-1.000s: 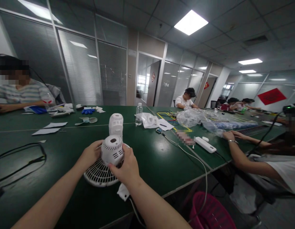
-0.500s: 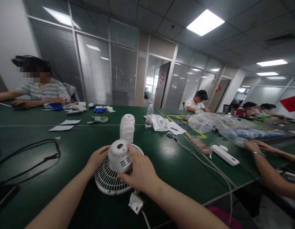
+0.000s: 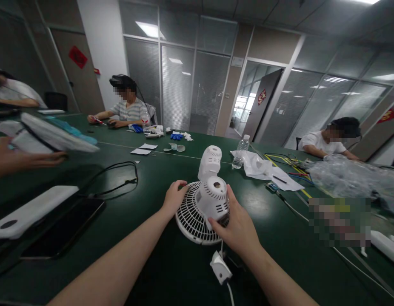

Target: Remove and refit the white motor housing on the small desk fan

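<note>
A white fan head lies grille-down on the green table, its wire grille (image 3: 192,221) spread under a slotted motor housing (image 3: 214,197). My right hand (image 3: 238,221) grips the right side of the housing, thumb in front and fingers behind. At the grille's left rim, the fingers of my left hand (image 3: 174,199) curl over the edge; their tips are partly hidden. Just behind stands another white slotted housing part (image 3: 210,162), upright. A small white switch box (image 3: 220,267) on a cable lies in front of the grille, near my right wrist.
At left, another person's hand (image 3: 21,157) holds a blurred white-and-blue bundle (image 3: 53,134) above a phone (image 3: 64,229) and a white power bank-like bar (image 3: 34,210). A black cable (image 3: 118,187) loops nearby. A water bottle (image 3: 241,152) and plastic wrap (image 3: 344,174) lie beyond, right.
The view has swung left, bringing in the other person's hand and bundle. My left hand has shifted from beside the housing to the grille's rim. My right hand stays on the housing.
</note>
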`<action>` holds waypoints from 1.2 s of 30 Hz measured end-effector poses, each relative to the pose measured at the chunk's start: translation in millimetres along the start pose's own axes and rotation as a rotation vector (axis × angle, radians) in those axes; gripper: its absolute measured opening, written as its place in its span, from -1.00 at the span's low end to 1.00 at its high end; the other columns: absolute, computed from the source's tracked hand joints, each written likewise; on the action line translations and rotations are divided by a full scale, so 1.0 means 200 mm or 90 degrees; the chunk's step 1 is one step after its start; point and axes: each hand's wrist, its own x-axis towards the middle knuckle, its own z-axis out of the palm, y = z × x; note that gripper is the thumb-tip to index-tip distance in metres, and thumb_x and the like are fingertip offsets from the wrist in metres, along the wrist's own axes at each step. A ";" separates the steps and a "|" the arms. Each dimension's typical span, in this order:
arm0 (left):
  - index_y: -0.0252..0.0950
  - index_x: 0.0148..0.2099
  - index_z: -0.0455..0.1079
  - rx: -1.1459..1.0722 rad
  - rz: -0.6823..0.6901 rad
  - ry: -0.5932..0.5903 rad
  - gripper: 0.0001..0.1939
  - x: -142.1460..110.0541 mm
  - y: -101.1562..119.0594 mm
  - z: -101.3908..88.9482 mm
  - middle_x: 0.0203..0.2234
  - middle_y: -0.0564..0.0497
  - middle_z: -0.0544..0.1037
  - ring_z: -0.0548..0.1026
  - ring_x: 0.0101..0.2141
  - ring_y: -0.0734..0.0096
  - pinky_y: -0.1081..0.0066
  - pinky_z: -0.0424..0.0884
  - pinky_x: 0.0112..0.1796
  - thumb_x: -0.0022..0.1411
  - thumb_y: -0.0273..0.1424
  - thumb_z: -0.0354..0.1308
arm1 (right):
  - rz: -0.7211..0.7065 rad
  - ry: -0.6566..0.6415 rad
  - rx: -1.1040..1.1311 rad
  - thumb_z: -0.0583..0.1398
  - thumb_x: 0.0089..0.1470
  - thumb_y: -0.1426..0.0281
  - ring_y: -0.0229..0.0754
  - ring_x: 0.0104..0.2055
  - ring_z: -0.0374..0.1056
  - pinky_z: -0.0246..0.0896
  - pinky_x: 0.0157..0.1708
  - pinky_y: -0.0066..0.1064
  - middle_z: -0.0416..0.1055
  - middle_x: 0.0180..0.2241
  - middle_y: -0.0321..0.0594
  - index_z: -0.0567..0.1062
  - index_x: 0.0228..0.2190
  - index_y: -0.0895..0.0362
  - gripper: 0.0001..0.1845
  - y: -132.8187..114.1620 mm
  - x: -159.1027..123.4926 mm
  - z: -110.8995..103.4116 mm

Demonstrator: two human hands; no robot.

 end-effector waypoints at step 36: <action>-0.20 0.16 0.26 0.239 -0.018 -0.195 -0.42 -0.05 0.07 -0.08 0.04 -0.11 0.49 0.49 -0.05 0.17 0.30 0.37 -0.09 0.23 0.03 -0.06 | 0.048 -0.034 -0.041 0.13 0.06 0.08 0.09 -0.14 0.45 0.37 -0.25 -0.11 0.37 0.04 0.04 -0.29 0.32 0.07 -0.01 -0.04 0.01 -0.04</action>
